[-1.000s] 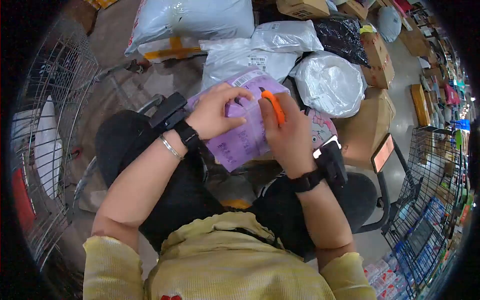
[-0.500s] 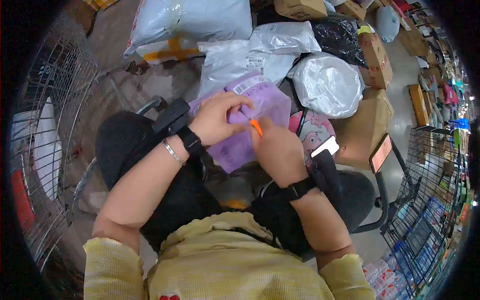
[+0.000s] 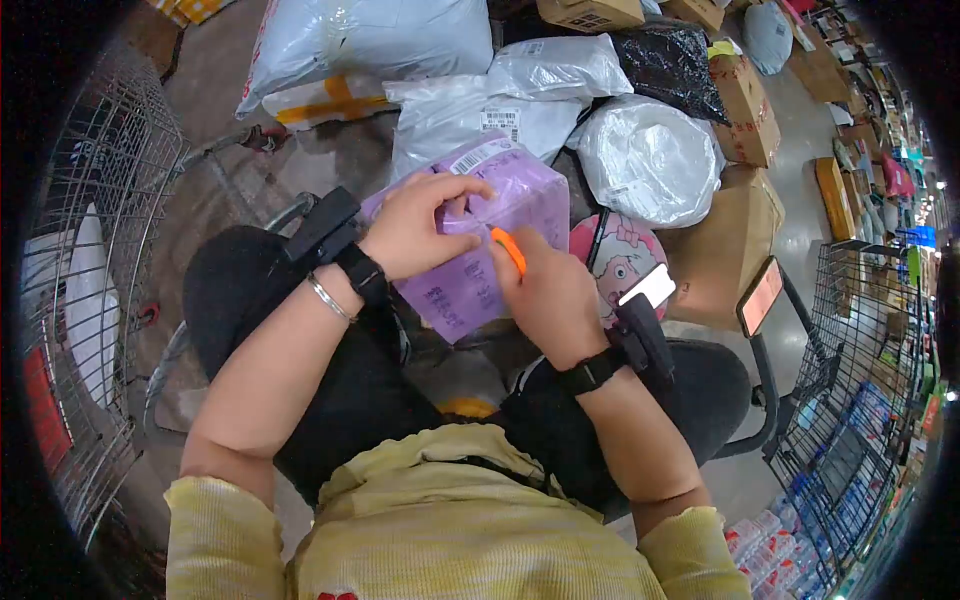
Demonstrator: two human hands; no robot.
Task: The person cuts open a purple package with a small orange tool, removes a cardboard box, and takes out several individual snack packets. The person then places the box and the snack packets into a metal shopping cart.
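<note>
A purple plastic mailing bag (image 3: 525,195) with a white label and dark print lies over my lap. My left hand (image 3: 420,225) is closed on the bag's upper left part, with thumb and fingers pinching the film. In my right hand (image 3: 555,300) is an orange box cutter (image 3: 509,250), its front end against the bag beside my left fingertips. The blade itself cannot be made out.
White and grey parcels (image 3: 370,40), a round wrapped parcel (image 3: 652,165) and cardboard boxes (image 3: 728,245) are piled ahead. A pink cartoon-print item (image 3: 610,262) sits right of the bag. Wire carts stand left (image 3: 100,250) and right (image 3: 850,370); a phone (image 3: 760,298) is mounted at right.
The purple bag looks flatter and more spread out, showing more of its front. My right hand has shifted slightly left with the box cutter. My left hand still pinches the bag.
</note>
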